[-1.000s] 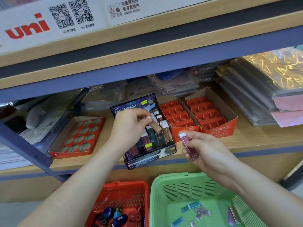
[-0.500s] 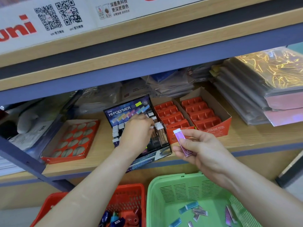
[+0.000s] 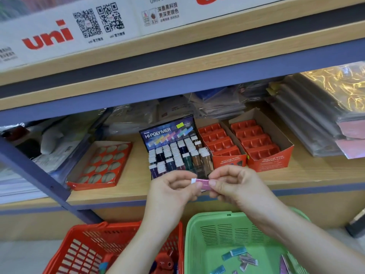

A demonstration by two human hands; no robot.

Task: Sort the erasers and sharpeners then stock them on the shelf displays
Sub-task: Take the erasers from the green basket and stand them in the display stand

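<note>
Pink eraser [image 3: 202, 183] pinched between both hands, just in front of HI-POLYMER display box [image 3: 169, 133] on shelf [image 3: 316, 171]. Left hand [image 3: 171, 189] curled on white end, right hand [image 3: 237, 186] curled on pink sleeve. Loose erasers [image 3: 234, 253] in green basket [image 3: 227, 216] below, red basket [image 3: 87, 230] beside.

uni banner [image 3: 47, 37] with QR codes [image 3: 98, 21]: top | wrapped sheet stacks [image 3: 308, 119]: right | bagged papers [image 3: 57, 153]: left | blue post [image 3: 45, 180]: front left

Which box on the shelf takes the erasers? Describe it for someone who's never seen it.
Look at the wooden shelf below the white uni banner. Mid-shelf stands a dark display box. Unlike the orange tray on its left and orange boxes on its right, it has a HI-POLYMER header and rows of upright sleeved erasers.
</note>
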